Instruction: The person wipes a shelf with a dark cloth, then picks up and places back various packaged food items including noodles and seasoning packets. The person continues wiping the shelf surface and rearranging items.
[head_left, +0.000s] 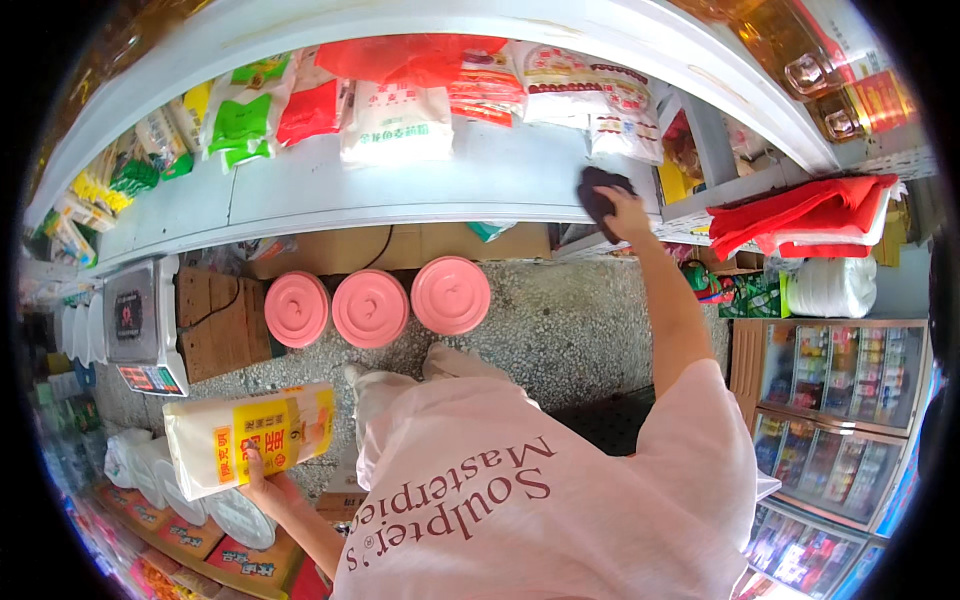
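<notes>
In my left hand (264, 484) is a white and yellow packet (247, 435) bearing writing, probably dried noodles, held low beside my body. My right hand (627, 213) grips a dark cloth (602, 199) at the front edge of a pale shelf (495, 165), towards its right end. Bagged goods stand along the back of that shelf: a white sack (397, 124), a green and white bag (241, 120), and white bags with dark red print (624, 105) just beyond the cloth. A red plastic sheet or bag (405, 60) lies over some of them.
Three pink lidded buckets (371, 309) stand on the speckled floor (577, 322) below the shelf. A weighing scale (142, 322) and a wooden crate (217, 322) are at the left. Red bags (802, 217) hang over the right shelf end, near glass-door fridges (832, 420). Boxes (247, 562) sit lower left.
</notes>
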